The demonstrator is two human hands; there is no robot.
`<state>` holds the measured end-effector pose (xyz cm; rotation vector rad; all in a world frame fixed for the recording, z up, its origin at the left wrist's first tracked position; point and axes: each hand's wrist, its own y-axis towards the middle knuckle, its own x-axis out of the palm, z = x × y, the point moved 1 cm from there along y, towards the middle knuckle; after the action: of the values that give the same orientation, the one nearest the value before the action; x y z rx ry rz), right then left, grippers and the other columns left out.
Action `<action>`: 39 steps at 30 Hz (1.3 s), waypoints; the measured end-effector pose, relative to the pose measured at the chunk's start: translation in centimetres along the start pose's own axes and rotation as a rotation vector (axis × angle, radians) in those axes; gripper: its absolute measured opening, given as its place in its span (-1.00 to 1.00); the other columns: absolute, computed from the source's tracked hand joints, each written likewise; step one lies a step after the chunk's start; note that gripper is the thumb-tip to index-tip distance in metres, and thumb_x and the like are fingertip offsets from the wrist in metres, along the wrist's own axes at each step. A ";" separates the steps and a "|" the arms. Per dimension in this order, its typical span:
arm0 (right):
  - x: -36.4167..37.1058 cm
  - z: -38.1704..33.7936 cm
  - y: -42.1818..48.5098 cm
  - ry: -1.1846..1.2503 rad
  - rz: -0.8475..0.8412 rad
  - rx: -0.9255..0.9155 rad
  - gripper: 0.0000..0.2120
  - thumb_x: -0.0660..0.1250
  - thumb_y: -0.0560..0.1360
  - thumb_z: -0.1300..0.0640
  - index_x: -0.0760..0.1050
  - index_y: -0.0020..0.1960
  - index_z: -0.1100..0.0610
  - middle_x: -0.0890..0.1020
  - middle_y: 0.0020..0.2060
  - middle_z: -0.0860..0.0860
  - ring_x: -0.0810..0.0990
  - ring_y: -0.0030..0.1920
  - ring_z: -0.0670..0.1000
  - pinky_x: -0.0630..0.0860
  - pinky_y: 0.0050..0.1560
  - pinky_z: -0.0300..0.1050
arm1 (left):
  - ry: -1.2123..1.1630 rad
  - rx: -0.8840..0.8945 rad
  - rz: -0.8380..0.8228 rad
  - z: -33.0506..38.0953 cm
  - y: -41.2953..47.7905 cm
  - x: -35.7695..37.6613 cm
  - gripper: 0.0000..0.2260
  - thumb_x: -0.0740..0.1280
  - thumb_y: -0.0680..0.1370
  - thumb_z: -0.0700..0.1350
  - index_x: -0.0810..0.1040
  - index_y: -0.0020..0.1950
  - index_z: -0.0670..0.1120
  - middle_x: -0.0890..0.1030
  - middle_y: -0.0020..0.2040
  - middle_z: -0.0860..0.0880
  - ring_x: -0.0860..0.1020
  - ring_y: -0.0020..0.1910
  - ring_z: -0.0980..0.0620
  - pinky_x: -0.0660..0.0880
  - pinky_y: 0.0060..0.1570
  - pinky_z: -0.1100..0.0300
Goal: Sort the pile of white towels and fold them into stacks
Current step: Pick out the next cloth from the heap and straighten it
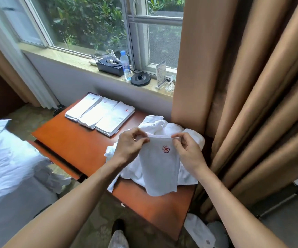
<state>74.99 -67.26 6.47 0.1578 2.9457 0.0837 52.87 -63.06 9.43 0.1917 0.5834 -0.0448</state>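
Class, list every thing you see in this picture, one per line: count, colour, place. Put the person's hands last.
table: one, orange-brown, centre
folded towel stacks: three, white, table's far end
curtain: one, tan, right of table
loose towel pile: one, white, on table by curtain
held towel: one, white with red emblem, above loose towel pile
windowsill: one, pale, behind table
water bottle: one, clear, on windowsill
box: one, black, windowsill, left of water bottle
bed: one, white, left
hands: two; left hand and right hand each pinch held towel's top edge

view=head, 1 camera | faces forward-down | close above table [73, 140] | window [91, 24] ahead
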 end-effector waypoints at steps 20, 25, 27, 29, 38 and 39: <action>31.6 -5.6 12.1 -0.194 -0.072 -0.021 -0.89 0.33 0.67 0.07 0.57 0.16 -0.10 0.68 -0.08 -0.14 0.64 -0.06 -0.17 0.54 -0.08 -0.28 | -0.380 -0.301 -0.076 -23.8 8.6 -22.9 -0.94 0.44 0.61 -0.12 0.65 0.04 -0.08 0.71 0.00 -0.08 0.66 -0.05 0.00 0.55 -0.07 0.16; 36.4 -5.6 14.6 -0.246 -0.093 -0.043 -0.91 0.34 0.66 0.06 0.55 0.00 -0.11 0.67 -0.12 -0.17 0.63 -0.05 -0.11 0.51 -0.07 -0.22 | -0.336 -0.279 -0.019 -26.3 11.0 -27.9 -0.94 0.43 0.61 -0.13 0.66 0.06 -0.07 0.70 -0.04 -0.02 0.58 -0.16 0.21 0.49 -0.13 0.35; 37.8 -5.5 15.6 -0.253 -0.109 -0.034 -0.92 0.32 0.67 0.03 0.52 0.01 -0.13 0.67 -0.13 -0.15 0.63 -0.08 -0.08 0.54 -0.09 -0.11 | -0.306 -0.266 -0.003 -26.9 12.1 -29.1 -0.94 0.40 0.63 -0.15 0.66 0.08 -0.07 0.71 -0.03 0.03 0.60 -0.13 0.23 0.48 -0.13 0.40; 39.1 -5.5 16.9 -0.248 -0.132 -0.037 -0.91 0.30 0.68 0.00 0.49 0.01 -0.16 0.66 -0.13 -0.18 0.61 -0.11 -0.11 0.56 -0.15 -0.09 | -0.253 -0.260 0.004 -27.5 13.2 -30.2 -0.91 0.37 0.66 -0.16 0.66 0.10 -0.07 0.71 -0.01 0.03 0.62 -0.06 0.18 0.48 -0.08 0.36; 45.4 -5.9 21.9 -0.169 -0.252 -0.075 -0.91 0.36 0.65 0.05 0.55 -0.03 -0.11 0.67 -0.13 -0.27 0.62 -0.09 -0.19 0.45 -0.15 -0.43 | -0.091 -0.263 0.117 -30.3 16.5 -36.1 -0.75 0.24 0.65 -0.31 0.65 0.13 -0.06 0.69 -0.02 0.06 0.60 -0.10 0.12 0.57 -0.13 0.23; 46.3 -6.3 22.5 -0.168 -0.260 -0.081 -0.91 0.37 0.64 0.05 0.56 -0.03 -0.11 0.67 -0.13 -0.27 0.62 -0.10 -0.20 0.45 -0.15 -0.43 | -0.097 -0.263 0.127 -30.8 17.1 -36.9 -0.76 0.24 0.65 -0.32 0.65 0.12 -0.08 0.68 0.00 0.02 0.61 -0.09 0.06 0.62 -0.14 0.15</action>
<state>30.81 -40.06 5.55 -0.2187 2.7620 0.1439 6.98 -40.77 7.48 -0.0295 0.4738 0.1449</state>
